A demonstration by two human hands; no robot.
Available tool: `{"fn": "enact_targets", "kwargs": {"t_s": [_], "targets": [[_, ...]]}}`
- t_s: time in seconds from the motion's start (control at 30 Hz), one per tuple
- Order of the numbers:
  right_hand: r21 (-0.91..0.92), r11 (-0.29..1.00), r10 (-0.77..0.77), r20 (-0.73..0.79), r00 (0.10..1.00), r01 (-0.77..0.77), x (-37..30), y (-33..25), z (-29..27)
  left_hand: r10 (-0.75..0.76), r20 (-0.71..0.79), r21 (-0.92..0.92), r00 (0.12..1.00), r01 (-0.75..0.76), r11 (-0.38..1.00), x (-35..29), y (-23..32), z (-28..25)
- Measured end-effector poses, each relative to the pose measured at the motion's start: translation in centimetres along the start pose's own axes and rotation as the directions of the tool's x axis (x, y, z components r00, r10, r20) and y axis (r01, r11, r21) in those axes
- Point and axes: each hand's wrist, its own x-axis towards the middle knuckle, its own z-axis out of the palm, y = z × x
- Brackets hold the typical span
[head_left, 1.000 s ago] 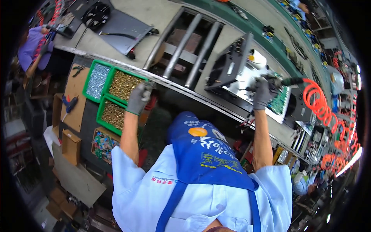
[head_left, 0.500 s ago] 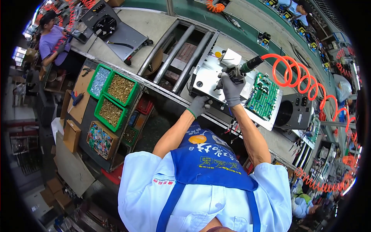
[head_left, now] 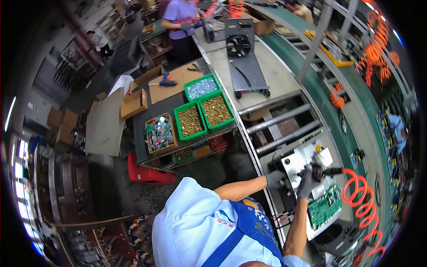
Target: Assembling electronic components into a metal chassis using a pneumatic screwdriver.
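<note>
My right hand (head_left: 307, 182), in a grey glove, is closed around a dark air screwdriver (head_left: 332, 171) with an orange coiled hose (head_left: 362, 191). It holds the tool over a light metal plate (head_left: 290, 163). A green circuit board (head_left: 324, 208) sits on the plate's near part, close to my right wrist. At the plate's left edge is my left hand (head_left: 276, 179), also gloved in grey, with its fingers curled in. Whatever lies between those fingers is too small to make out. A white piece (head_left: 323, 156) and a small yellow part rest near the plate's far end.
Green bins (head_left: 190, 121) of brass-coloured and silvery small parts stand on the side table, beside a carton of wired parts (head_left: 160, 133). Metal rollers (head_left: 284, 122) lead to a grey panel with a fan (head_left: 246, 80). A red stool (head_left: 149, 171) stands below. Another person (head_left: 180, 26) works beyond.
The view has swung left, so bench and hands now appear farther right and lower. My right hand still grips the screwdriver over the plate, and my left hand stays at its edge.
</note>
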Motion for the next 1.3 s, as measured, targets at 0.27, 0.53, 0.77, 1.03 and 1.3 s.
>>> {"fn": "enact_targets", "kwargs": {"t_s": [0.27, 0.53, 0.77, 1.03, 1.3], "targets": [[-0.041, 0.997, -0.065, 0.004, 0.998, 0.065, -1.7, 0.5, 0.9, -0.056, 0.242, -0.048, 0.969, 0.07, 0.996, 2.7, -0.4, -3.1], [-0.03, 0.987, -0.159, -0.025, 0.987, 0.159, 0.2, 2.4, 1.6, -0.141, 0.276, -0.197, 0.951, 0.2, 0.96, 3.6, 0.6, -4.5], [-0.09, 0.993, -0.079, -0.086, 0.993, 0.071, -0.5, 1.3, 1.1, -0.144, 0.354, -0.202, 0.924, 0.226, 0.953, 4.6, -0.3, -4.8], [0.024, 0.999, -0.037, -0.162, 0.986, 0.041, -1.3, -0.9, -0.3, -0.218, 0.218, -0.039, 0.951, 0.232, 0.972, 0.9, 0.8, -6.1], [0.398, 0.913, 0.015, -0.25, 0.968, 0.089, -3.9, -9.8, -2.3, -0.218, 0.462, 0.158, 0.86, 0.163, 0.974, -8.5, 3.5, -0.3]]}}
